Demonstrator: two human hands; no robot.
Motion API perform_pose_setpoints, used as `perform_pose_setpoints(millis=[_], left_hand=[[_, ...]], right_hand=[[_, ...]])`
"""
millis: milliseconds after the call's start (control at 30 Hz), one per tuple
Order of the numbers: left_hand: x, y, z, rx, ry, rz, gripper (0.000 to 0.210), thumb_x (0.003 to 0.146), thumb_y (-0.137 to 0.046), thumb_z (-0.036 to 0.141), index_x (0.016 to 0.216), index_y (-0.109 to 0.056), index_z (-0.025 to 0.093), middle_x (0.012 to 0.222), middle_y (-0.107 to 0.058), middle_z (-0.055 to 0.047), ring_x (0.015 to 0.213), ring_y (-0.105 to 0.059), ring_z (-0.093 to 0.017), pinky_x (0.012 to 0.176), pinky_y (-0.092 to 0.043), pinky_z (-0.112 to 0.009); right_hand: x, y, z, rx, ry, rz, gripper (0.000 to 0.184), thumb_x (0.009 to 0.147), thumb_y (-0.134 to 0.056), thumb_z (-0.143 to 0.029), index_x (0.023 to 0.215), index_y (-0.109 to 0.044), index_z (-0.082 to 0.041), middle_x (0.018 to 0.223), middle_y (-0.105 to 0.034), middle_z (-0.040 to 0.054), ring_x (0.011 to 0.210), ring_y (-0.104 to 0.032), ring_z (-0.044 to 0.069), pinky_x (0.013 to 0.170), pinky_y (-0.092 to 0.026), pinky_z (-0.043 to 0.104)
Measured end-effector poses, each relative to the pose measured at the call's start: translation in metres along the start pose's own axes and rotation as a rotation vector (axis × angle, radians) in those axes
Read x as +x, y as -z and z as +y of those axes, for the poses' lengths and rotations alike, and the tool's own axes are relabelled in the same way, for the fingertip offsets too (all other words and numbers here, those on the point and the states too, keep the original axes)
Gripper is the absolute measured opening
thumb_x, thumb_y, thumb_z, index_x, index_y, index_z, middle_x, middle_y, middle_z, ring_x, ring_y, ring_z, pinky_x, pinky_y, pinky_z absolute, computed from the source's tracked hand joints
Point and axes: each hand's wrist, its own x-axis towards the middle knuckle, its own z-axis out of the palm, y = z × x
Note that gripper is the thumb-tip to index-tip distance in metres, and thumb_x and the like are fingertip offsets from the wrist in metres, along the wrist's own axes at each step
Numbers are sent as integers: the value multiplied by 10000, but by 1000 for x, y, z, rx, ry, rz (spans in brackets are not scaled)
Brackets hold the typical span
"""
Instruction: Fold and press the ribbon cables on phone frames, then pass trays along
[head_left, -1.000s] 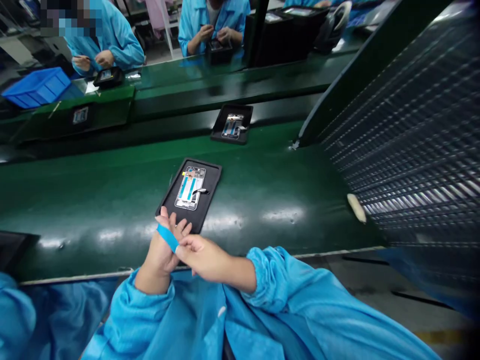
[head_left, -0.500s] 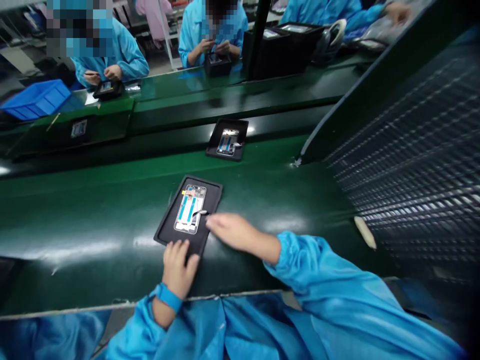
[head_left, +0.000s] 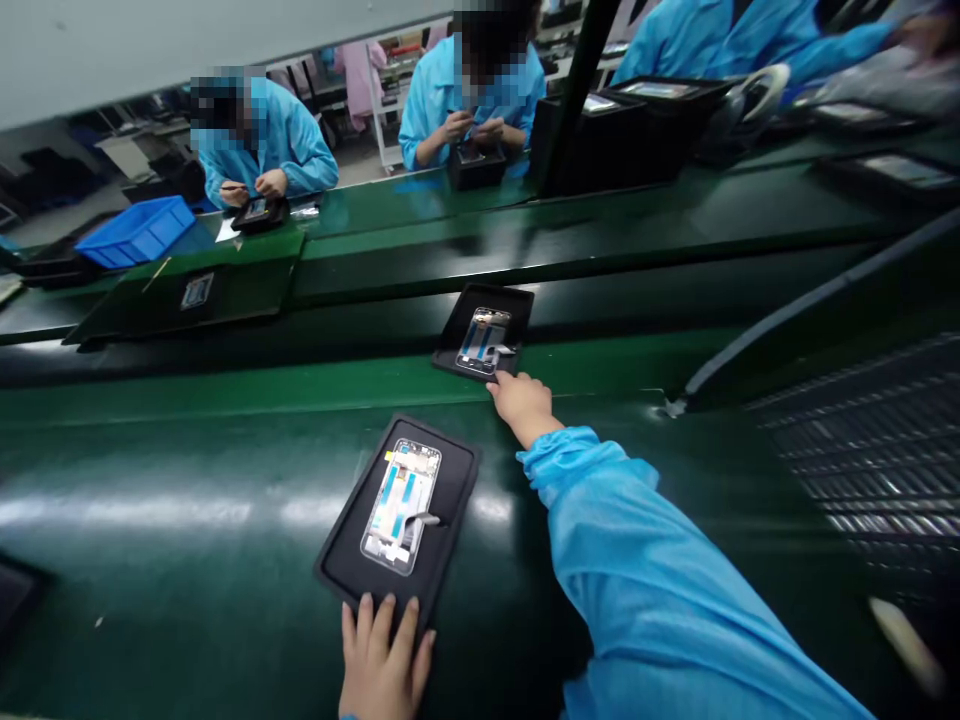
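Note:
My left hand (head_left: 385, 655) lies with its fingers spread on the near edge of a black tray (head_left: 349, 545). In that tray rests a phone frame (head_left: 403, 505) with blue strips, a small yellow tab and a flex cable sticking out to the right. My right arm reaches forward, and my right hand (head_left: 523, 403) is closed on the near right corner of a second black tray (head_left: 452, 330). This farther tray holds a similar phone frame (head_left: 484, 340) with its cable out to the right.
Across the green bench (head_left: 187, 600), several co-workers in blue smocks handle parts. A blue bin (head_left: 137, 235) stands at the far left and stacked black trays (head_left: 622, 140) at the far right. A dark mesh panel (head_left: 885, 440) and an angled post (head_left: 787, 300) bound my right side.
My right hand has moved forward from beside the near tray to the farther tray's corner. My left hand stays at the near tray's edge. The head view has shifted.

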Motion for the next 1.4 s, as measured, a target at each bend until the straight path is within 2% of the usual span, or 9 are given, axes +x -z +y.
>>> perform_pose_setpoints(millis=[167,367,633,767,833,900,1100,1233,1400], left_hand=[[-2,-5,-2,-32,44,-22,240,740,-578,210,954,-680,247,967,-619,-95,1016,-492,-331,911,-350,-560],[25,-4,2,0,57,-143,270,778,-534,259,1011,-667,226,1003,-622,-123,1007,-492,-348,876,-353,-593],[98,15,128,-318,-4,-473,346,829,-459,279,1139,-591,199,1171,-566,-155,1099,-464,-363,926,-270,-662],[122,22,166,-758,-226,-651,404,826,-404,191,1214,-518,210,1263,-512,-108,1232,-368,-328,1009,-184,-643],[122,21,156,-1030,-330,-718,384,828,-398,218,1184,-542,209,1233,-541,-102,1188,-443,-257,1040,-279,-515],[112,19,130,-1261,-219,-714,365,810,-449,352,1111,-587,197,1166,-586,-116,1095,-529,-232,990,-390,-426],[87,48,50,-1820,735,-449,496,688,-535,619,1009,-582,244,989,-660,-49,936,-613,-218,829,-520,-371],[98,66,6,-1698,1174,-333,314,707,-541,504,891,-606,259,800,-682,16,867,-623,-166,749,-534,-256],[83,74,-61,-1460,1436,-504,260,582,-591,367,783,-636,209,545,-629,-23,779,-638,-268,707,-553,-400]], right_hand=[[-12,15,1,9,19,97,333,900,-329,-316,1059,-569,-147,978,-590,144,838,-562,233,716,-414,340],[-85,52,18,28,100,230,310,901,-343,-353,1046,-565,-193,970,-596,86,867,-549,200,775,-415,300],[-216,68,60,-18,257,441,300,881,-402,-328,1035,-605,-171,997,-605,115,923,-550,222,811,-461,347],[-254,70,72,-68,234,507,280,860,-446,-311,1010,-626,-159,984,-614,137,923,-561,240,803,-479,369],[-263,69,72,-54,244,505,265,850,-465,-300,1000,-629,-155,975,-617,145,907,-566,239,792,-485,367],[-267,65,67,-23,265,482,254,847,-470,-296,989,-628,-157,976,-616,148,902,-566,237,786,-487,364],[-273,40,9,-19,364,296,270,850,-419,-419,920,-623,-256,910,-639,62,821,-565,194,686,-499,319],[-273,24,-26,-13,470,217,279,825,-418,-523,1019,-575,-398,854,-657,-47,743,-578,147,627,-493,257],[-284,17,1,226,574,150,284,896,-355,-333,1009,-614,-369,976,-668,-71,884,-595,100,805,-456,219]])
